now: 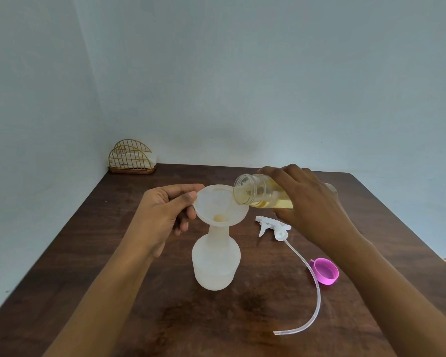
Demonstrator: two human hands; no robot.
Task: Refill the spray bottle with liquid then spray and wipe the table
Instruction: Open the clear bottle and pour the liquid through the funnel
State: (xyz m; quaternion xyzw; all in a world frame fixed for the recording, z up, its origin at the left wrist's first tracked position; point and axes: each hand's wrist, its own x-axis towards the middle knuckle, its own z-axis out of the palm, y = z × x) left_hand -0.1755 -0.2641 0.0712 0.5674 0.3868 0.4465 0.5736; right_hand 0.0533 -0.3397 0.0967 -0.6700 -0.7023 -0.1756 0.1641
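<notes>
At the far left corner of the dark wooden table [101, 228], close against the pale wall [242, 73], stands a gold wire napkin holder [131, 158] with white napkins [150, 158] tucked inside it. Nearer and further right, the left hand [165, 212] reaches in from the lower left and pinches the left rim of a translucent white funnel [220, 207] between thumb and forefinger, with the other fingers curled beneath the rim. That funnel sits upright with its stem in the neck of the spray bottle [216, 264], a cloudy white bottle with a narrow neck and a wide round body, which stands on the table near the middle and has no sprayer fitted. A small pool of yellow liquid [220, 217] shows at the throat of the funnel. Just above the funnel's right rim hangs the open mouth of a clear bottle [252, 193], tipped nearly flat, with more of the same yellow fluid lying along its lower side. The right hand [312, 202] comes in from the lower right and grasps this bottle around its body, fingers wrapped over the top. Below that hand the white trigger head [271, 225] lies on its side on the table, apart from the spray bottle, and its long clear dip tube [312, 292] curves away toward the near edge. Just to the right of the tube's bend a pink cap [325, 271] rests on the wood, open side tilted up.
</notes>
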